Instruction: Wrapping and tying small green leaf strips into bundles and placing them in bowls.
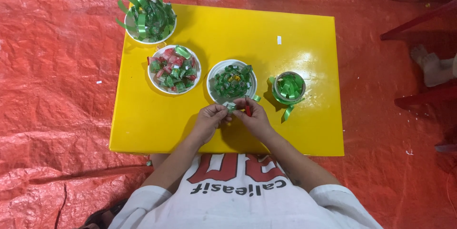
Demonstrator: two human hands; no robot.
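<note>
Now small green piece (230,107) pinched between left hand (209,118) — right hand (252,116) fingertips.

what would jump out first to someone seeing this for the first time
The bright yellow table stands out first, set on a crinkled red-orange tarp that fills the floor. On it sit four white bowls, the far-left bowl bristling with curly green ribbon strips and the next bowl holding red and green wrapped pieces. At the near edge, the left hand and right hand pinch a small green piece between them.
</note>
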